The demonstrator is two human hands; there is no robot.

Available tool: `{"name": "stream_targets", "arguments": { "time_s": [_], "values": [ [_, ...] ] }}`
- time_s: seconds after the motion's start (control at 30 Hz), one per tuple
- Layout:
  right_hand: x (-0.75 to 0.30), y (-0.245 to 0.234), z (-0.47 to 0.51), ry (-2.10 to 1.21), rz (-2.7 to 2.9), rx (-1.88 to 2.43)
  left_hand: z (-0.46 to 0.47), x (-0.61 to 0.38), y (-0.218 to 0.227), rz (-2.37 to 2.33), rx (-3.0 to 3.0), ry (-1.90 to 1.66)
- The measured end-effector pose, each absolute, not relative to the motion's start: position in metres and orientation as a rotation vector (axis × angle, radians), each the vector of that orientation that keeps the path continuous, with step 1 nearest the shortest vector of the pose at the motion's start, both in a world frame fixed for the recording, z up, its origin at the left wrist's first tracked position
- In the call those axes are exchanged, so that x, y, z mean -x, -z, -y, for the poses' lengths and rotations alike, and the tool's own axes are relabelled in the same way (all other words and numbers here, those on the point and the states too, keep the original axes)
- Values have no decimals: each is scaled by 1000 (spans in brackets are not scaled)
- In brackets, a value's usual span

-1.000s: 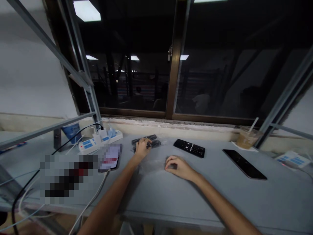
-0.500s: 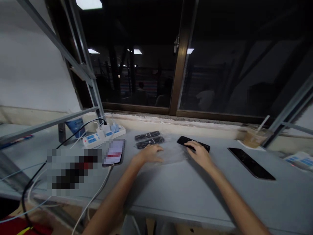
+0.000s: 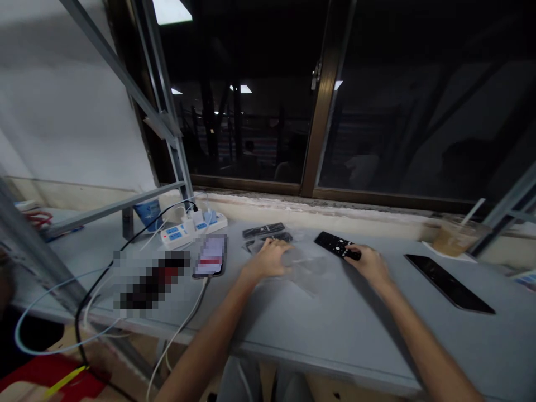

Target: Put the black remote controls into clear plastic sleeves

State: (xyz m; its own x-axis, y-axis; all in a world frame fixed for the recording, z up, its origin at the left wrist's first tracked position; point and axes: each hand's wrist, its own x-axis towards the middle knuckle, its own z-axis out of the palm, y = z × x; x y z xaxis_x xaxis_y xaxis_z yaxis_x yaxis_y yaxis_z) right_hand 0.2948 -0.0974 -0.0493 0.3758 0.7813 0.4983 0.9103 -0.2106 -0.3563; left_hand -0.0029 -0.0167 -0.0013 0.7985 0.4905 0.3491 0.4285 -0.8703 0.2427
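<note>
My right hand [image 3: 371,266] has its fingers closed on the near right end of a black remote control [image 3: 330,242], whose buttons face up. My left hand [image 3: 271,259] is curled over a crumpled clear plastic bag [image 3: 310,272], gripping its left side. Just beyond my left hand lie two more dark remotes: the farther remote [image 3: 263,229] shows its full length, while the nearer wrapped remote [image 3: 285,237] is partly covered by my fingers and by plastic film.
On the left stand a phone [image 3: 211,254] with a cable plugged in, a white power strip [image 3: 195,230] and a blue cup [image 3: 148,215]. To the right are a dark tablet-like device [image 3: 449,283] and a drink cup [image 3: 456,237] with a straw. A metal frame post [image 3: 181,162] rises at the left.
My right hand has slid from the middle of the remote to its near right end, uncovering the buttons. My left hand's fingers have curled in. The whole view has shifted slightly.
</note>
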Motion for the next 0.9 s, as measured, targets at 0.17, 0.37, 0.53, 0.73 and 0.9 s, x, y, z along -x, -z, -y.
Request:
{"name": "stream_targets", "arguments": {
  "time_s": [0.17,0.37,0.53,0.73,0.9],
  "values": [
    [-310,63,92,80,1335,1937,25,-11,20,-590,-2767,-424],
    [-306,64,90,-212,1286,1803,20,-6,21,-527,-2764,-543],
    [-285,54,96,-179,1325,1891,19,-12,25,-429,-2663,-688],
    [-274,44,100,88,1423,1742,21,-16,18,-718,-2647,-1141],
    [-265,31,103,263,1234,1648,24,-8,9,-958,-2654,-1432]
  ]
}}
